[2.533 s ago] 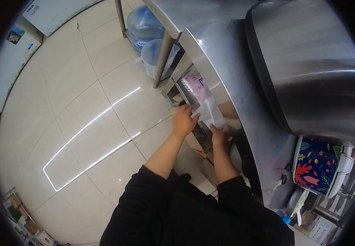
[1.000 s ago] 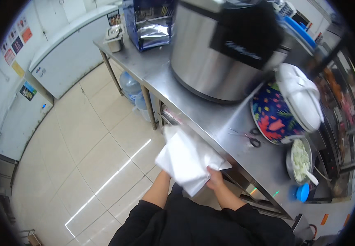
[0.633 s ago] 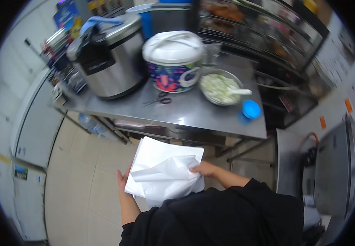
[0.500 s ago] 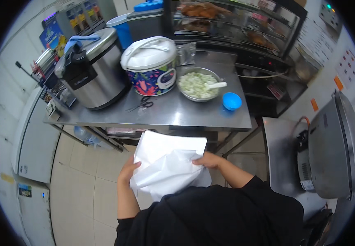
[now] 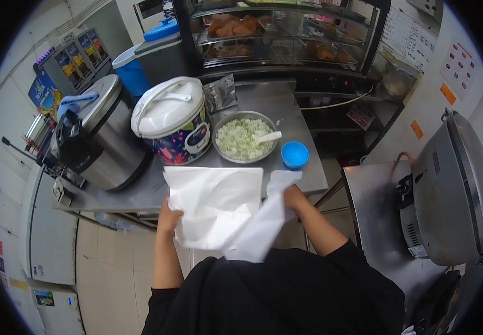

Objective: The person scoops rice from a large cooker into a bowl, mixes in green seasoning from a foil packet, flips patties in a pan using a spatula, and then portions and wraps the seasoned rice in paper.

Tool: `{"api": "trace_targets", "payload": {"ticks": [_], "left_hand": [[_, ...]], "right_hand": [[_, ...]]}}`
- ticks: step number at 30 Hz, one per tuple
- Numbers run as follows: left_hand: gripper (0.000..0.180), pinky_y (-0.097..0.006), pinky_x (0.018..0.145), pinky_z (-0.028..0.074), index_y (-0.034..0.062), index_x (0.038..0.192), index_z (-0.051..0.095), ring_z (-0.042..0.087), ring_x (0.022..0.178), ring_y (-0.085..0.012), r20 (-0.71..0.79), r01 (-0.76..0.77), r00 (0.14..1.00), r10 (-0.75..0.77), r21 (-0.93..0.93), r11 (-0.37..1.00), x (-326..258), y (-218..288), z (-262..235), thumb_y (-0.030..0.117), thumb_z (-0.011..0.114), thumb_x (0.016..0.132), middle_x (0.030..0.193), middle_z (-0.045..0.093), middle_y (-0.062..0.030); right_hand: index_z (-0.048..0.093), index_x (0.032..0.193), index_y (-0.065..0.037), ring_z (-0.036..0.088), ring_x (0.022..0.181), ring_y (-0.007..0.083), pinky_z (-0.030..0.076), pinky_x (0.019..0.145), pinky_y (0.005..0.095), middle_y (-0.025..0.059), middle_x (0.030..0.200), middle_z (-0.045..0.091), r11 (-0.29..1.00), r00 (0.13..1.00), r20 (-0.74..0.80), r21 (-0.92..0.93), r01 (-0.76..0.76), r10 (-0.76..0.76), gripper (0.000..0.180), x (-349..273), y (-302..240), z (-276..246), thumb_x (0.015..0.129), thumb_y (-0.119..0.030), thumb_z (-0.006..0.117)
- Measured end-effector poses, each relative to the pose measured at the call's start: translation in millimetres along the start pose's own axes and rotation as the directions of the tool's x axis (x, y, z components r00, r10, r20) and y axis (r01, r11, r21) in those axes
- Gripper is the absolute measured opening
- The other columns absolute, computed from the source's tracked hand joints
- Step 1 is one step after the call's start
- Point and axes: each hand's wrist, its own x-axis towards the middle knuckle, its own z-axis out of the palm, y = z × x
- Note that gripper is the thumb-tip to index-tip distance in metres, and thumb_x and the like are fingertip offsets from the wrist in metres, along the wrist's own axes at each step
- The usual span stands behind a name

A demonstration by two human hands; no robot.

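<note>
White plastic bag [image 5: 219,215] is gripped at its edges by left hand [image 5: 168,219] and right hand [image 5: 294,197], held spread just before the steel desk [image 5: 286,111]; opening its mouth seems next.

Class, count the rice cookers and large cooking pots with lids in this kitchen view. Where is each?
3: a floral rice cooker mid-counter, a steel cooker to its left, a big steel pot far right. Others may be hidden.

There is one view only. The camera sits on the person's head and looks down and forward, from close above the steel worktop [image 5: 286,111]. The worktop fills the middle of the picture, and the person's arms come up from below it.
</note>
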Motion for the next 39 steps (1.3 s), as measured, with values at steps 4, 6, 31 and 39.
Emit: {"api": "trace_targets", "payload": {"ticks": [4, 6, 31, 39], "left_hand": [[0.073, -0.031, 0.075, 0.043, -0.0017, 0.124, 0.025, 0.053, 0.086, -0.0238, -0.049, 0.154, 0.987, -0.155, -0.014, 0.988, 21.3, -18.0, 27.9, -0.003, 0.056, 0.058, 0.099, 0.052, -0.0173], [0.073, -0.031, 0.076, 0.043, -0.0015, 0.124, 0.024, 0.051, 0.090, -0.0238, -0.012, 0.158, 0.986, -0.164, -0.208, 0.965, 32.7, -27.9, 44.6, -0.003, 0.057, 0.059, 0.104, 0.050, -0.0175], [0.026, -0.035, 0.081, 0.040, 0.0113, 0.091, 0.063, 0.048, 0.094, -0.0343, -0.056, -0.201, 0.971, 0.233, 0.334, 0.921, 38.6, -47.3, 47.6, 0.014, 0.050, 0.069, 0.092, 0.050, -0.0223], [0.039, -0.037, 0.085, 0.037, 0.0230, 0.105, 0.057, 0.045, 0.097, -0.0354, -0.017, -0.196, 0.947, 0.321, 0.762, 0.618, 35.1, -46.8, 56.1, 0.026, 0.060, 0.066, 0.119, 0.035, -0.0167]], "right_hand": [[0.051, 0.093, -0.002, 0.052, 0.074, 0.0162, 0.042, 0.064, 0.0300, 0.0052, 0.084, 0.052, 0.948, 0.999, -0.016, 0.316, -0.037, 0.044, 0.023, 46.4, 31.9, 19.1, 0.077, -0.019, 0.054], [0.051, 0.088, -0.003, 0.052, 0.069, 0.0160, 0.042, 0.059, 0.0297, 0.0044, 0.078, 0.052, 0.864, 0.999, -0.006, 0.502, -0.039, 0.049, 0.020, 65.1, 46.3, 36.6, 0.078, -0.020, 0.052], [0.048, 0.091, -0.003, 0.057, 0.066, 0.0371, 0.044, 0.059, 0.0477, 0.0238, 0.076, 0.057, 0.598, 0.973, 0.094, -0.775, 0.204, -0.210, 0.023, 122.5, 19.6, 81.0, 0.081, -0.019, 0.035], [0.058, 0.085, -0.002, 0.059, 0.076, 0.0323, 0.049, 0.058, 0.0403, 0.0200, 0.089, 0.053, 0.178, 0.906, 0.364, -0.898, 0.403, -0.216, 0.019, 106.3, -26.6, 113.0, 0.075, -0.012, 0.046]]}}
